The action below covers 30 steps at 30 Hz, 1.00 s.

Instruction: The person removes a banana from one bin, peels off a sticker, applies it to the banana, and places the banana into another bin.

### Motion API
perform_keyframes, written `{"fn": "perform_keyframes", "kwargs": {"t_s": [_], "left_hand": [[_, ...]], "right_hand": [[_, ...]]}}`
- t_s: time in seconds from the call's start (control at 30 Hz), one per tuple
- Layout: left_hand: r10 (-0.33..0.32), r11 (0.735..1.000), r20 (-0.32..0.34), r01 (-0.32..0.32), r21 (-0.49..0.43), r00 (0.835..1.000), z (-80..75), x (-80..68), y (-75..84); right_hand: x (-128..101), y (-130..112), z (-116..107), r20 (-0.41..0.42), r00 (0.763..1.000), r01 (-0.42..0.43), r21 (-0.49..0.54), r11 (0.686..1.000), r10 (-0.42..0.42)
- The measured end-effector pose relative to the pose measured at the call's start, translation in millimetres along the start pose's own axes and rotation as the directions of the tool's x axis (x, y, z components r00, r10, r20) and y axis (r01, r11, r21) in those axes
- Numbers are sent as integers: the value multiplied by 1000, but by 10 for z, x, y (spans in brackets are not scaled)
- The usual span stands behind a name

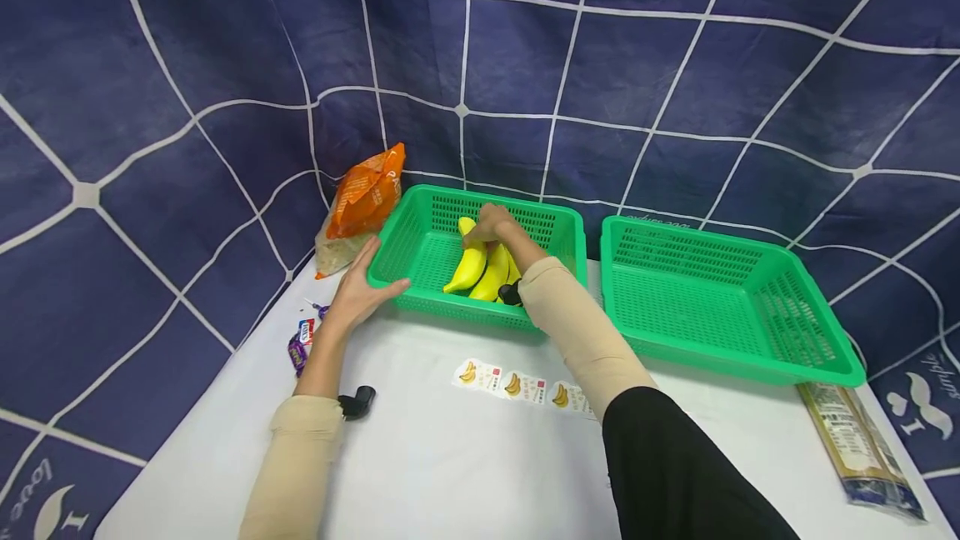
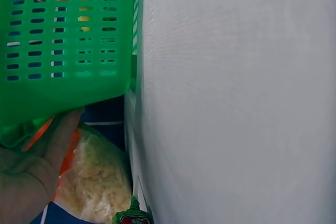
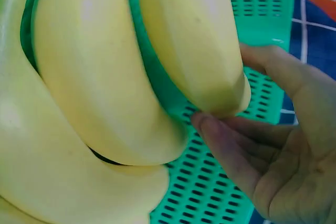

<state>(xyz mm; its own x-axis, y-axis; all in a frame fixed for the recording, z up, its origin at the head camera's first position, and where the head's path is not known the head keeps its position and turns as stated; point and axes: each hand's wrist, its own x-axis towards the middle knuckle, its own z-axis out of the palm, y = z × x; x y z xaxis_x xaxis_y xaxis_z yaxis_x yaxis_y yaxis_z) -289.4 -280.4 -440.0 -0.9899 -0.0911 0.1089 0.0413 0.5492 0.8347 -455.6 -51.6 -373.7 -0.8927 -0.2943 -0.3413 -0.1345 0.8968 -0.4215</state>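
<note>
Several yellow bananas (image 1: 468, 267) lie side by side in the left green basket (image 1: 442, 305). My right hand (image 1: 491, 225) reaches down into this basket. In the right wrist view, the thumb and fingers of that hand (image 3: 283, 156) pinch the end of one banana (image 3: 194, 35), with two more bananas (image 3: 89, 77) beside it. My left hand (image 1: 358, 294) is at the basket's left end, thumb and fingers spread around the front corner. The left wrist view shows its straight fingers (image 2: 63, 135) against the basket's outer side (image 2: 68, 90).
A second green basket (image 1: 735, 361) stands to the right. Behind my left hand leans an orange and clear bag (image 1: 367, 198). Small wrapped sweets (image 1: 298, 350) lie on the left, banana stickers (image 1: 513, 386) in front of the basket, and a flat package (image 1: 855, 440) at the right edge.
</note>
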Motion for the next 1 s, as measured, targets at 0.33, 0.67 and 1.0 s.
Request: {"fn": "perform_keyframes", "kwargs": {"t_s": [0.33, 0.67, 1.0], "left_hand": [[1, 1000, 1, -1, -3, 1000, -8, 42, 58], [-14, 1000, 11, 14, -14, 1000, 20, 3, 25], [-13, 999, 25, 14, -33, 1000, 21, -36, 53]], "right_hand": [[-337, 25, -283, -65, 998, 16, 37, 999, -14], [-726, 50, -471, -123, 991, 43, -11, 999, -44], [-1246, 235, -572, -162, 985, 48, -54, 997, -56]]}}
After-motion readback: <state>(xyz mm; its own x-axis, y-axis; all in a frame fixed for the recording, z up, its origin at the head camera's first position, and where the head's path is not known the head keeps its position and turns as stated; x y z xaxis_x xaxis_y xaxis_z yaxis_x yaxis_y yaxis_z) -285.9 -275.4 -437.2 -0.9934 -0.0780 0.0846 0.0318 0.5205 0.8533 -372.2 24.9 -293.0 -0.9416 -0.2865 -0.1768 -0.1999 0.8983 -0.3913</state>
